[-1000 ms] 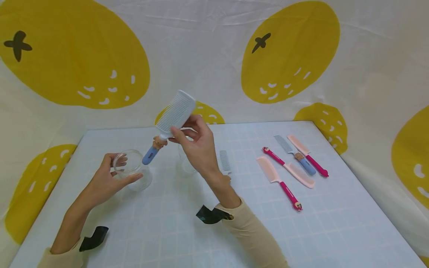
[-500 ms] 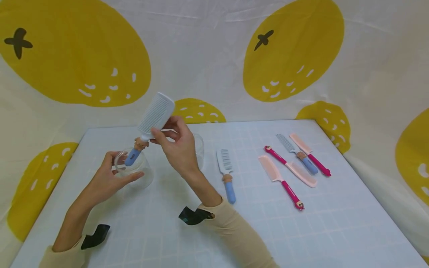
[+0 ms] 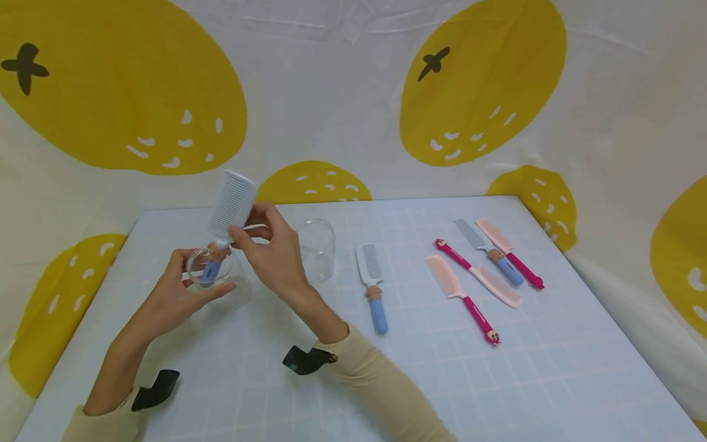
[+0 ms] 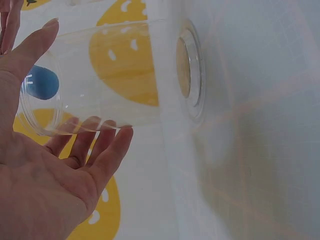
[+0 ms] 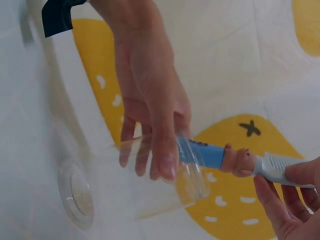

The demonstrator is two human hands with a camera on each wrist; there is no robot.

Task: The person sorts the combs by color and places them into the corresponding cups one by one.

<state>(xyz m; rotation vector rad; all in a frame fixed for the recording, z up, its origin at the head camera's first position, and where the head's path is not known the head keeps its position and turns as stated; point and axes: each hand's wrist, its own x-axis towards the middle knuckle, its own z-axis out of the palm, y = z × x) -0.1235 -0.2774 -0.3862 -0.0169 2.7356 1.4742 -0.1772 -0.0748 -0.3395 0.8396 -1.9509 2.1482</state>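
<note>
So, the right hand (image 3: 274, 253) has thumb and fingers pinching a white-headed comb (image 3: 232, 205) near its neck, blue handle dipping into the mouth of a clear jar (image 4: 110, 80). Left hand's (image 3: 178, 298) fingers are wrapped around that jar. Another clear jar (image 3: 318, 255) stands nearby on the worktop (image 3: 248, 380), beside a second blue-handled comb (image 3: 376, 307).

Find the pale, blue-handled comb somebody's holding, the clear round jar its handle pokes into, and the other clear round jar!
Held pale, blue-handled comb (image 3: 232, 205): head view, toothed part.
Clear round jar it pokes into (image 4: 107, 75): left wrist view, side wall.
Other clear jar (image 3: 317, 255): head view, side wall.
</note>
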